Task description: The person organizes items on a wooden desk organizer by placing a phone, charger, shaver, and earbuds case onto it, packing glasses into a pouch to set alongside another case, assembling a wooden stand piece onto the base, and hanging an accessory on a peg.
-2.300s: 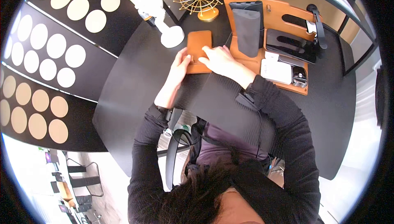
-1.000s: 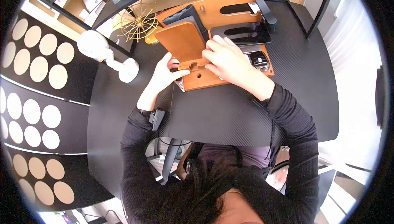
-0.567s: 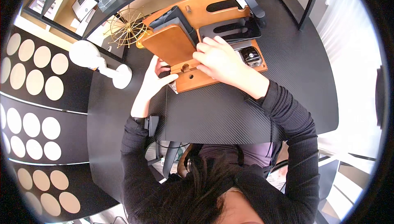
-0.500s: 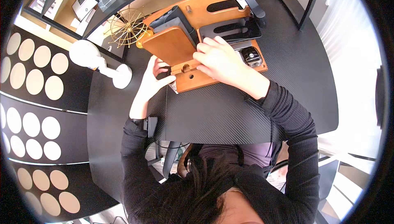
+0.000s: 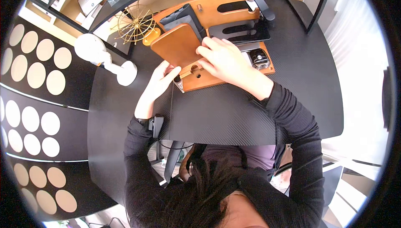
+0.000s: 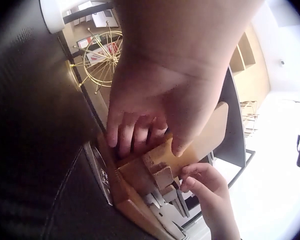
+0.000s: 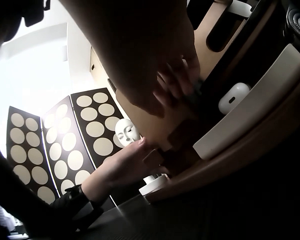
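A brown wooden panel [image 5: 177, 44] stands tilted at the left end of a wooden desk organizer [image 5: 209, 81]. At its lower left corner my left hand [image 5: 156, 86] grips it, thumb on the front face and fingers partly hidden behind. The right hand [image 5: 229, 63] holds the panel's right edge with bent fingers. Below the panel, the base shows a notch and a round hole. In the left wrist view, the left thumb lies on the panel [image 6: 210, 132] and the right hand [image 6: 212, 195] is at its edge. The right wrist view is dark around the fingers.
Behind the panel is a dark pouch [image 5: 184, 17]; right of it lie a black tray [image 5: 240, 31] and a black case [image 5: 259, 58]. A headphone-like black object [image 5: 261, 4] hangs on the organizer. A gold wheel ornament [image 5: 137, 26] and white figure [image 5: 126, 73] stand left.
The panel, seen beside the organizer at first, is now upright at its left end. Most recently, the left thumb has moved up onto the panel's lower corner; the head view has shifted slightly.
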Tool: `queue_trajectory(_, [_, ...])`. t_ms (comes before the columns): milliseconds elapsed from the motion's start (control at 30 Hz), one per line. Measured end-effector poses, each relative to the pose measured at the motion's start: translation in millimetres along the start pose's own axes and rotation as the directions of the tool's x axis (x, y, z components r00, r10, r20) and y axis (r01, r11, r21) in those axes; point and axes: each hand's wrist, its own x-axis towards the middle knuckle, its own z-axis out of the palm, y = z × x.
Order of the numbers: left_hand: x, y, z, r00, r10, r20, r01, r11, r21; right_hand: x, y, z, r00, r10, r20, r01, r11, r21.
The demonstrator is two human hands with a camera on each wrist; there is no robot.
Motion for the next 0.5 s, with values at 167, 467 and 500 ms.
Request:
queue_trajectory(167, [-1, 12, 11, 0.998, 0.050, 0.031, -0.051, 0.998, 0.034, -4, 3, -1, 1.000, -0.008, -0.008, 0.009, 0.998, 0.063])
queue_trajectory(467, [-1, 6, 3, 0.985, 0.123, 0.117, -0.142, 0.975, 0.173, -8, 3, -9, 0.986, -0.041, 0.164, 0.028, 0.997, 0.078])
queue_trajectory(500, [-1, 8, 4, 0.991, 0.087, 0.106, -0.097, 0.990, 0.100, -8, 2, -9, 0.982, -0.021, 0.185, 0.007, 0.997, 0.075])
